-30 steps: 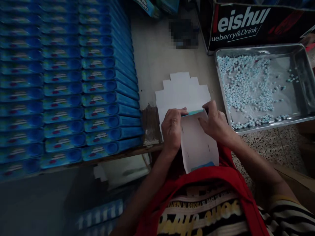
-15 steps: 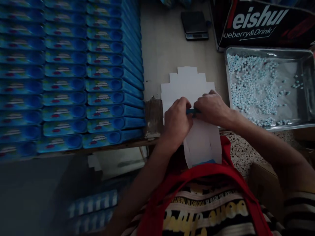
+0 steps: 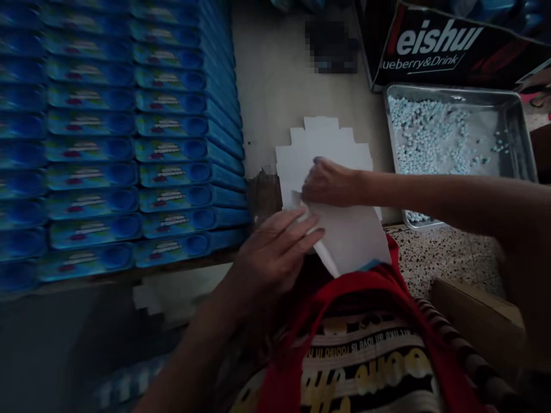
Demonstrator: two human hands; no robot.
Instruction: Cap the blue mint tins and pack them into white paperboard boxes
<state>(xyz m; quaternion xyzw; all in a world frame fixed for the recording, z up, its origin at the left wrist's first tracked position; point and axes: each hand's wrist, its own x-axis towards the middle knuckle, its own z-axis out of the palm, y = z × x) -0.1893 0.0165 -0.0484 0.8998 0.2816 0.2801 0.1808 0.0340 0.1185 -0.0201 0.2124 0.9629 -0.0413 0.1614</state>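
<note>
A white unfolded cardboard box [image 3: 350, 229] with stepped end flaps lies over the table edge against my body, a bit of blue print showing at its near end. My left hand [image 3: 279, 246] rests along its left side, fingers stretched out and touching the raised side flap; the thumb is hidden. Reaching across from the right, my right hand [image 3: 329, 182] is closed at the fold on the box's left side, beside the left fingertips. Its fingers are slightly blurred and seem to pinch the card there.
Stacks of blue printed boxes [image 3: 170, 172] fill the table's left side. On the right, a metal tray [image 3: 523, 137] holds small pale-blue pellets [image 3: 426, 132]. A black printed carton [image 3: 434, 49] stands behind it, and a dark pixelated object [image 3: 331, 46] sits at the back.
My right hand has moved left across the box. My left hand has shifted down and left, its fingers straightening along the side flap. The blue strip between the hands no longer shows.
</note>
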